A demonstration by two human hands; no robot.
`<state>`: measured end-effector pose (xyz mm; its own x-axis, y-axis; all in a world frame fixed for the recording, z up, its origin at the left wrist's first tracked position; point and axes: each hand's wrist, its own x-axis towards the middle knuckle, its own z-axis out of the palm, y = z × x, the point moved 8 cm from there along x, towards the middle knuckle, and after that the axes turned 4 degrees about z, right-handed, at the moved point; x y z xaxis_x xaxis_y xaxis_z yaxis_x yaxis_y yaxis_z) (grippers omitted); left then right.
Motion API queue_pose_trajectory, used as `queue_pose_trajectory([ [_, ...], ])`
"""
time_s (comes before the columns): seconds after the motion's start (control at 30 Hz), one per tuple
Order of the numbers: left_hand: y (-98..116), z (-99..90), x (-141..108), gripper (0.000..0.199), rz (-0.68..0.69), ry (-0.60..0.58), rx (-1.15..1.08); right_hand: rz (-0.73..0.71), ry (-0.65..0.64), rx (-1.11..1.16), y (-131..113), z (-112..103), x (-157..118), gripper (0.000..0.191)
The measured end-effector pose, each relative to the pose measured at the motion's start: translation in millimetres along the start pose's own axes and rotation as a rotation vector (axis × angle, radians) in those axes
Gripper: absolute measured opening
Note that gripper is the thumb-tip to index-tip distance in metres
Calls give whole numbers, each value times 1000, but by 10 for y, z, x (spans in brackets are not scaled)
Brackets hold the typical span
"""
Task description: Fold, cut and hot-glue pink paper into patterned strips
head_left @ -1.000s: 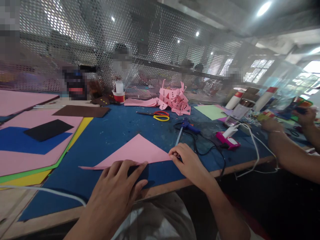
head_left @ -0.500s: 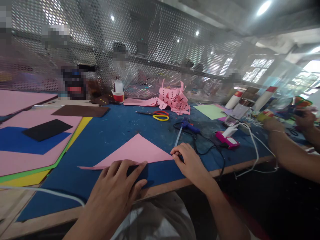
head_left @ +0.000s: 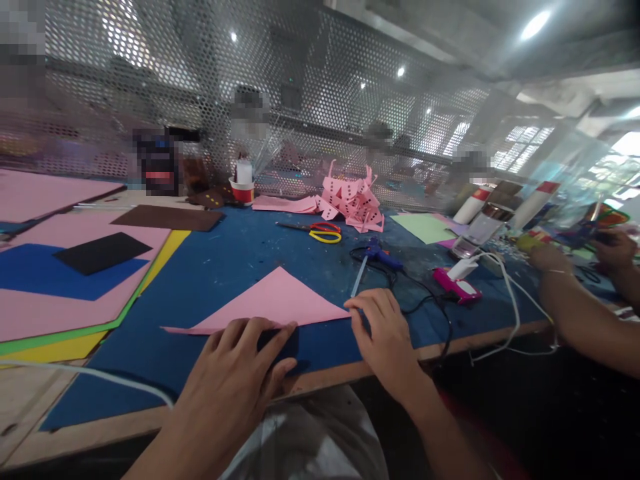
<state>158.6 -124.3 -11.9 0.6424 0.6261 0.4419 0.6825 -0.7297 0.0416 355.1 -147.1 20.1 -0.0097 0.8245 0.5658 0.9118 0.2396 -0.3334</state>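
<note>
A pink sheet of paper (head_left: 277,298), folded into a triangle, lies on the blue table mat with its peak pointing away from me. Along its near edge runs a narrow fold that sticks out at the left corner. My left hand (head_left: 233,373) rests over that near edge, fingers spread and fingertips on the paper, thumb apart. At the right corner, my right hand (head_left: 383,333) has its fingers bent and closed on the paper's tip. Just beyond the right hand is a blue glue gun (head_left: 383,255) with a glue stick (head_left: 359,277) pointing toward me.
Red-and-yellow scissors (head_left: 325,232) lie behind the paper, near a heap of pink cut strips (head_left: 353,200). Coloured sheets (head_left: 145,263) are stacked at left. A magenta power block (head_left: 457,285) with cables sits right, near a clear jar (head_left: 480,230). A co-worker's arms (head_left: 585,300) reach in farther right.
The right hand's fingers have shifted slightly at the paper's right corner, with the thumb lower. My left hand stays on the near edge. The view has turned a little.
</note>
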Motion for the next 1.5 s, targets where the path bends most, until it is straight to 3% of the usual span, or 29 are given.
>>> queue_pose_trajectory([
  [0.17, 8, 8, -5, 37, -15, -30, -9, -167, -266, 48, -510, 293, -48, 27],
  [0.3, 27, -22, 3, 36, -12, -36, -8, -178, -339, 36, -585, 425, -57, 30],
  [1.17, 18, -94, -145, 45, -87, -60, -21, -187, -305, 62, -505, 445, -66, 39],
  [1.5, -29, -119, -209, 50, -104, -20, 15, -205, -280, 74, -515, 436, -51, 41],
])
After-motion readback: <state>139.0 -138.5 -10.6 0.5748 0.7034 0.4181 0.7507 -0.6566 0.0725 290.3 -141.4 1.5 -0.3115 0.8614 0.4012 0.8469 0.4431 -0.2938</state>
